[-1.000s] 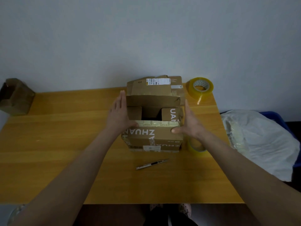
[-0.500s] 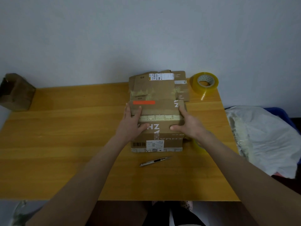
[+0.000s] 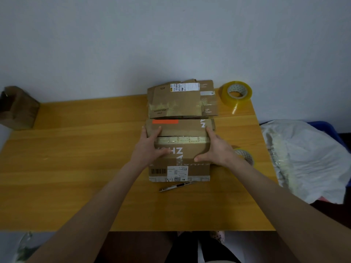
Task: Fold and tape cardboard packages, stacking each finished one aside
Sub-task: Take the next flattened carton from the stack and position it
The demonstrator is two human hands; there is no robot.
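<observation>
Centrally on a wooden table (image 3: 76, 168) sits a cardboard box (image 3: 180, 154), its two top flaps folded down and meeting across the middle. The left hand (image 3: 150, 147) and right hand (image 3: 216, 149) press flat on either end of the lid, fingers fairly straight on the far flap and thumbs spread wide over the near one. Flattened boxes (image 3: 174, 103) lie just behind, a tape roll (image 3: 236, 91) stands at the far right corner, and a knife (image 3: 176, 186) lies just before the box.
</observation>
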